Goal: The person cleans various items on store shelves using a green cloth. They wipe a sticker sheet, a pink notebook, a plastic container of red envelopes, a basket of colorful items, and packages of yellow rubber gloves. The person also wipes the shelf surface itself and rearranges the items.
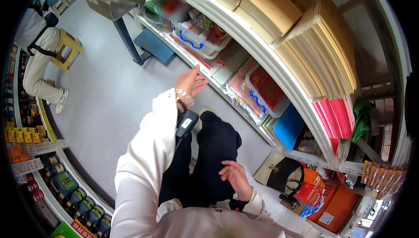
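Note:
My left hand (192,81) reaches forward at the centre, empty, its fingers apart. It is beside the edge of a white metal shelf (214,82) and to the left of the plastic bins. A beaded bracelet (185,96) is on that wrist, and a black device with a pale label (187,123) hangs below the cuff. My right hand (235,176) is lower down, over my dark trousers (216,143), with loosely bent fingers and nothing in it. Clear bins with blue handles (204,40) (270,90) stand on the low shelf.
A platform scale (155,46) stands ahead. Stacks of yellow paper (314,51) and pink paper (335,116) fill the upper shelf. A seated person (42,58) is on a yellow stool (68,49) at left. Bottles (77,198) line the lower-left shelf; a black-and-beige bag (284,174) lies at right.

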Available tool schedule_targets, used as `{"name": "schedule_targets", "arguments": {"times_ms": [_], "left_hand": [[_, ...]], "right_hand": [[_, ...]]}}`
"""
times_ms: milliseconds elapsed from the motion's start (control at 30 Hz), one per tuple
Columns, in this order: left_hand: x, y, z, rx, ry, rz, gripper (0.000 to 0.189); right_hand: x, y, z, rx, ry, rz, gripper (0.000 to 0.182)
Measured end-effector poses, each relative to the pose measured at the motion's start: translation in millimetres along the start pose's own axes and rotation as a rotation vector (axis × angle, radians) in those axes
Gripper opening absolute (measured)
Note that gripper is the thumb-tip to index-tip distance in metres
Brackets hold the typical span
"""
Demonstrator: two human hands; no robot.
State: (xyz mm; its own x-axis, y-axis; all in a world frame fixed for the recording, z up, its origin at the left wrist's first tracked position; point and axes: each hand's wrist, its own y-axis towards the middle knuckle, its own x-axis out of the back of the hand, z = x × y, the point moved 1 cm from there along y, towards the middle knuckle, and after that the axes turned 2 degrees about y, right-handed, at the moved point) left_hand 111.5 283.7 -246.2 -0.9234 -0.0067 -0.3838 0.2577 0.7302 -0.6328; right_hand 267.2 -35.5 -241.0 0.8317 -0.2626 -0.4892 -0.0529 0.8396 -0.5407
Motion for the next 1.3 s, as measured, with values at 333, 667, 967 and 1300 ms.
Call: {"name": "schedule_targets", "arguments": {"times_ms": [333, 667, 967, 1300], "left_hand": [[-51.4, 159.3, -28.1, 0.000, -0.131, -0.351, 0.084], [-34.1, 212.8, -32.5, -0.072, -0.035, -0.498, 0.035], [-7.5, 82.6, -55.7, -0.093, -0.221, -0.228, 0.031], [104.5, -60.3, 5.0, 0.016, -0.175, 0.039, 0.034]], "right_hand": [[17.4, 5.9, -5.8, -0.032, 0.129, -0.165, 0.027], [19.1, 9.0, 2.1, -0.087, 0.133, -0.134, 0.027], [16.3, 11.4, -1.1, -0.038, 0.126, -0.046, 0.027], [1.7, 6.3, -7.7, -0.005, 0.029, -0.009, 0.026]]}}
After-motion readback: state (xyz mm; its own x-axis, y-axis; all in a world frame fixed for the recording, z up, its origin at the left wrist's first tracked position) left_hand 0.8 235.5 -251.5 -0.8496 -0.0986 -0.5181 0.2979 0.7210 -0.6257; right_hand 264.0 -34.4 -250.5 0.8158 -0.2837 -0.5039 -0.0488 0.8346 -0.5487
